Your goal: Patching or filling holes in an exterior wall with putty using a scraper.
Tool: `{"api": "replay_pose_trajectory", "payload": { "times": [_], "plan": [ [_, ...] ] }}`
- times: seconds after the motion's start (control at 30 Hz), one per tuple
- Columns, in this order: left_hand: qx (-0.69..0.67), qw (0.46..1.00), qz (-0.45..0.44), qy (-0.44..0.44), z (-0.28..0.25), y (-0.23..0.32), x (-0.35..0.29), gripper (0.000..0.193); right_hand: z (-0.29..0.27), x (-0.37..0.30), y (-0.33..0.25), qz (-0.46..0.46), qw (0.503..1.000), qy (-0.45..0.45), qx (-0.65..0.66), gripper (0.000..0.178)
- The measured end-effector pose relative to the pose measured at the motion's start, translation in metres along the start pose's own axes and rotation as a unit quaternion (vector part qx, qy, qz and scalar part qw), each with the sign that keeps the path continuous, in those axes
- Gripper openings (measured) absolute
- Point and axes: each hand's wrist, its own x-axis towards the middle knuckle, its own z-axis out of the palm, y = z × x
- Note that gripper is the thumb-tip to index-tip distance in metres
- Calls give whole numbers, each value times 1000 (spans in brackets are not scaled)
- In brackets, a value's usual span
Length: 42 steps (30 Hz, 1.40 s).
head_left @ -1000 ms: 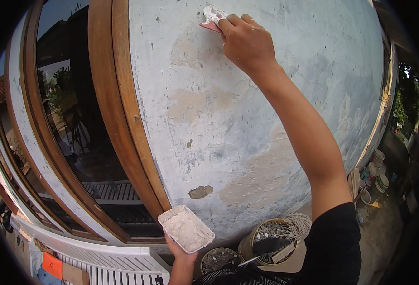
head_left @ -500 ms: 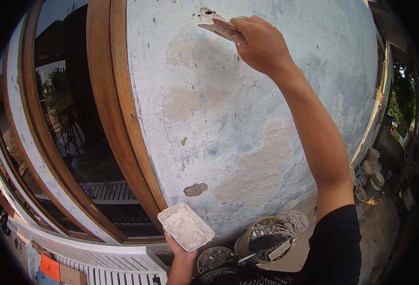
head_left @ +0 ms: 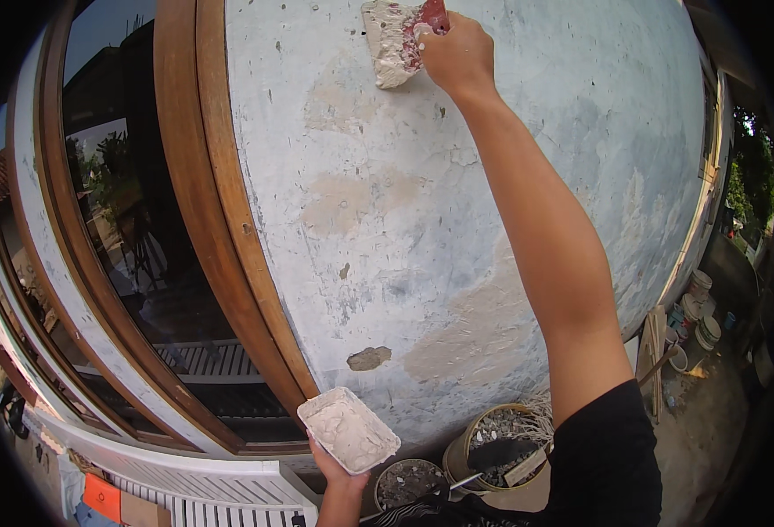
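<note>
The right hand [head_left: 457,57] was raised high against the pale, weathered wall [head_left: 527,202], its grip closed around the red handle of a putty knife [head_left: 400,39]. The knife's broad blade, caked with whitish filler, lay against the wall near the top of the view, just left of the hand, and seemed to be touching the plaster, though the contact itself could not be told for certain. The right forearm ran down from there across the wall to a black sleeve [head_left: 602,461] at the lower edge. Low in the view, the left hand [head_left: 338,470] held a small rectangular tray [head_left: 349,429] from below, fingers wrapped under it, with the tray tilted and full of the same off-white filler; it sat well apart from the knife and close to the foot of the wall. The wall showed several tan patches of dried filler and a small dark hole [head_left: 369,357] just above the tray. To the left of the wall stood a wooden door frame [head_left: 216,228] with dark glass. Below the tray, on the ground, stood two round buckets [head_left: 501,439], the larger one holding gravel-like material and a dark trowel [head_left: 501,455]. More pails [head_left: 698,307] stood far off on the right by the wall.
</note>
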Motion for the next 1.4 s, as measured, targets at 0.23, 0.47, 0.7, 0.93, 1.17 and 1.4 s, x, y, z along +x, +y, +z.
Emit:
{"api": "replay_pose_trajectory", "payload": {
  "times": [0.23, 0.47, 0.7, 0.93, 1.17, 1.4],
  "plan": [
    [-2, 1000, -19, 13, -2, -7, 2, 59, -35, 0, 47, 110, 994, -1, 13, 23],
    [-15, 1000, -27, 1, 2, -7, 7, 60, -71, 11, 15, -88, 989, 119, -1, 18],
    [-3, 1000, -28, -7, 3, -8, 9, 61, 10, -9, 0, -319, 920, 166, -154, 10],
    [3, 999, -34, 19, -15, -8, 15, 65, 34, -47, -19, -326, 923, 121, -164, 4],
    [21, 998, -53, -8, 3, -14, 11, 67, 2, -79, -6, -363, 924, 1, -121, 7],
    [10, 999, -47, 0, 14, -15, 2, 61, -49, -38, -18, -249, 967, -51, -38, 10]
  ]
}}
